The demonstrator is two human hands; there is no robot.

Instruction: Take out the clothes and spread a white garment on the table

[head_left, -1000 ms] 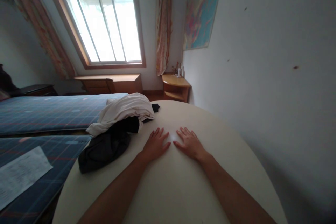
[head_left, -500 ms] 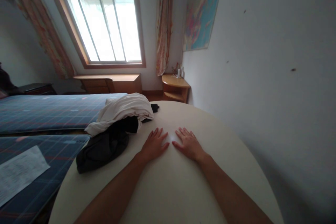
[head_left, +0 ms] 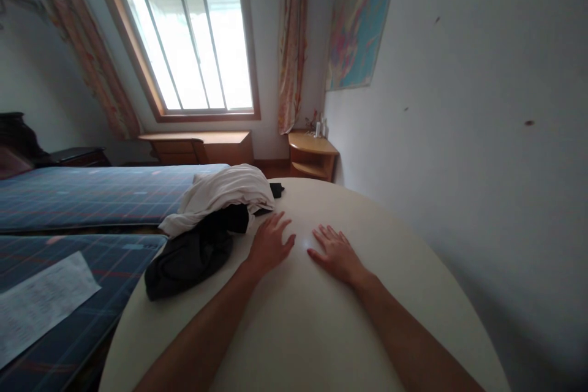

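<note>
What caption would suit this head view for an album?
Both hands, left and right, lie flat on a round table beside a pile of white and dark clothes.

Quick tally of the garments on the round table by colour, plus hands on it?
White garment: 1
Black garment: 1, partly under the white one
Small black item behind the pile: 1, too hidden to tell what it is
Hands flat on the table: 2, left hand and right hand
Total: 5

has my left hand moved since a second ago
Yes. The left hand has slid toward the white garment, away from the right hand.
</note>
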